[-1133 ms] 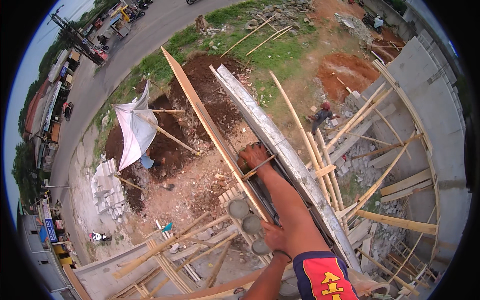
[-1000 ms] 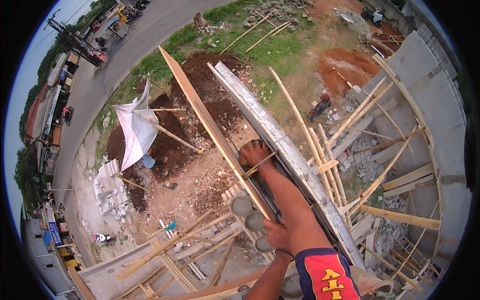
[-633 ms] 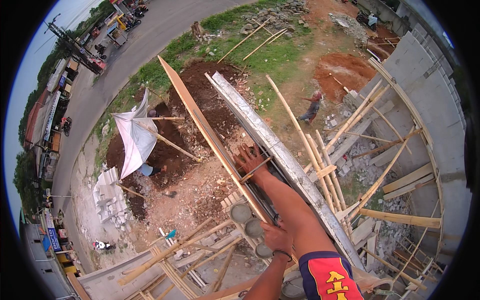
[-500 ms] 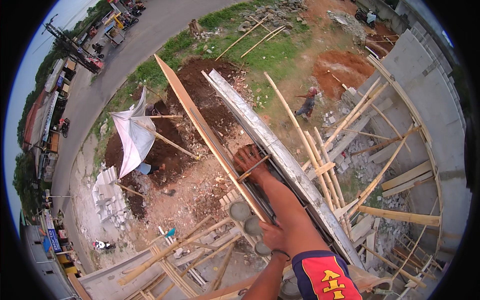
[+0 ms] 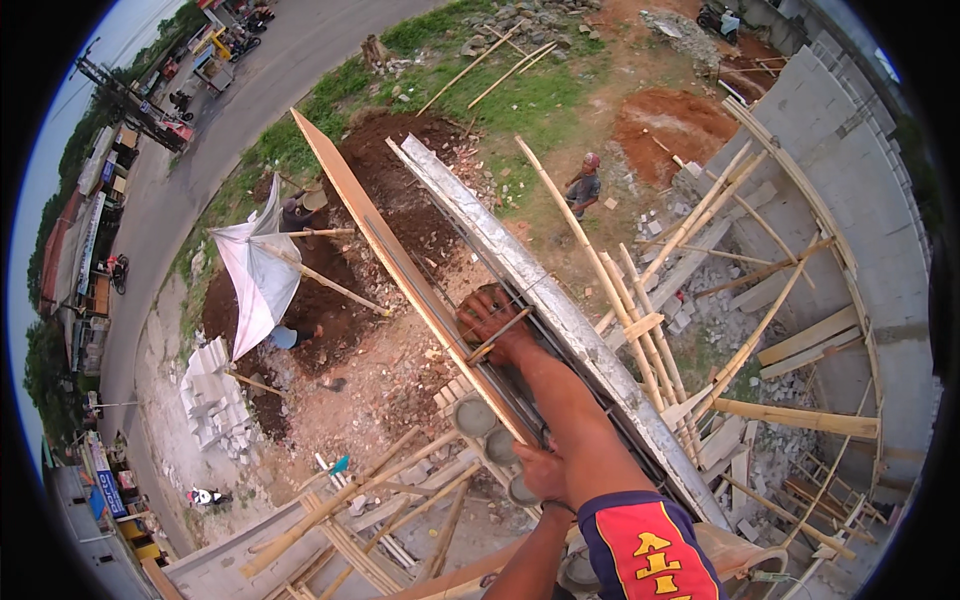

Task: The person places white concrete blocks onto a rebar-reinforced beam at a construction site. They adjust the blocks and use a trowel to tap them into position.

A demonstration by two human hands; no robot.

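Observation:
My left hand (image 5: 543, 473) is closed over the top edge of a long brown formwork board (image 5: 395, 260), near its close end. Farther along, my right hand (image 5: 490, 318) reaches down into the narrow gap between this board and a pale, concrete-smeared beam form (image 5: 530, 270). Its fingers are bent; what their tips hold is hidden. Thin steel rebars (image 5: 455, 305) run lengthwise in the gap. A square steel stirrup (image 5: 503, 335) crosses just beside my right wrist.
Buckets of grey mortar (image 5: 473, 415) stand below the board's near end. Bamboo poles (image 5: 640, 325) rise on the right, before a grey block wall (image 5: 860, 180). Far below, a person (image 5: 583, 188) stands on the ground, and another (image 5: 297, 212) is beside a white canopy (image 5: 257, 270).
My right hand's fingers look more bent, still in the gap. The left hand keeps its hold. The view shifts slightly, and the person at right below has turned and moved left.

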